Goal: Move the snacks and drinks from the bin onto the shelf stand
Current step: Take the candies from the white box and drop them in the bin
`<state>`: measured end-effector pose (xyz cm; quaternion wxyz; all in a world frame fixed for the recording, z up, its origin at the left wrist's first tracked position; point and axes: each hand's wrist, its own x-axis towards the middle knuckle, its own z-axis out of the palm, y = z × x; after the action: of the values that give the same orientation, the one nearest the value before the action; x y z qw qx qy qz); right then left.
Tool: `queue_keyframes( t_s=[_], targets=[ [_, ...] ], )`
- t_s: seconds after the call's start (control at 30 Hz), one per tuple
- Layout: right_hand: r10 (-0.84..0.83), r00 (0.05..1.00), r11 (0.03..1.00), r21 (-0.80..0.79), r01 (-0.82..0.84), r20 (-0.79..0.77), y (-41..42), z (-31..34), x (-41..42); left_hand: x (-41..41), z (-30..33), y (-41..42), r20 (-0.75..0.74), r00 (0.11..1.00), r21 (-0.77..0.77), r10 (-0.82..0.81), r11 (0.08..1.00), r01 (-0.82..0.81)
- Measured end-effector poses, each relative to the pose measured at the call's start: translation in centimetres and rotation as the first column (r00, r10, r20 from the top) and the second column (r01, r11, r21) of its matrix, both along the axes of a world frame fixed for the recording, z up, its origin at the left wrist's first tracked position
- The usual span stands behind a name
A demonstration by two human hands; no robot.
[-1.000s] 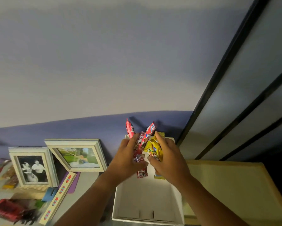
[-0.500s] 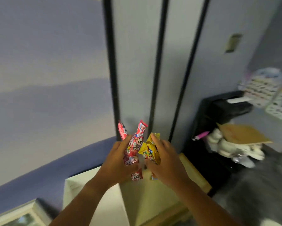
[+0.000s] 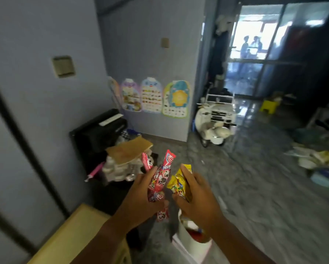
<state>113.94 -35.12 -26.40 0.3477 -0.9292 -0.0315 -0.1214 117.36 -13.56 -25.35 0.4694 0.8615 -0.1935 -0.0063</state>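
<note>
Right now your left hand (image 3: 140,202) grips a bunch of red packets (image 3: 159,180), fingers curled round them with the thumb across the front; the packets fan upward toward 12 o'clock, and one tail hangs out below the hand. Your right hand (image 3: 197,199) grips the yellow packets (image 3: 177,184), forefinger laid along their top edge and thumb pinching from below. Both bunches sit at mid-frame, held in the air just beside each other, at about 6 o'clock from the wall posters (image 3: 156,96).

Below your right wrist, toward 6 o'clock, stands a white container (image 3: 190,242) with something red inside; blur makes it hard to tell what it is. At 7 o'clock a pale wooden desk (image 3: 74,237) corner shows under your left forearm. At 10 o'clock from the packets a black cabinet (image 3: 99,134) stands against the wall, with a cardboard sheet (image 3: 129,149) lying on a pile of white things beside it. At 1 o'clock a white toy car (image 3: 218,113) and a scooter (image 3: 211,130) stand on the glossy floor (image 3: 255,178).
</note>
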Motion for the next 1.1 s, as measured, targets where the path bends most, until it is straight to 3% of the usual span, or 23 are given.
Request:
queue_keyframes(
  t_s=[0.17, 0.3, 0.8, 1.1],
  targets=[
    [-0.112, 0.991, 0.994, -0.004, 0.112, -0.071, -12.6, -4.3, 1.3, 4.4, -3.8, -11.7, -0.058, 0.994, 0.04, -0.093, 0.995, 0.096],
    [-0.169, 0.977, 0.984, 0.029, 0.175, -0.132, -17.9, -8.4, 3.5, 7.6, -8.0, -16.9, -0.123, 0.987, 0.084, -0.104, 0.99, 0.115],
    [-0.261, 0.938, 0.959, 0.048, 0.279, -0.228, -23.2, -17.2, 13.3, 19.4, -18.0, -24.9, -0.152, 0.969, 0.172, -0.194, 0.96, 0.219],
    [-0.201, 0.925, 0.972, 0.053, 0.23, -0.322, -23.9, -30.4, 17.3, 21.5, -31.5, -25.1, -0.288, 0.95, 0.252, -0.12, 0.948, 0.196]
  ],
)
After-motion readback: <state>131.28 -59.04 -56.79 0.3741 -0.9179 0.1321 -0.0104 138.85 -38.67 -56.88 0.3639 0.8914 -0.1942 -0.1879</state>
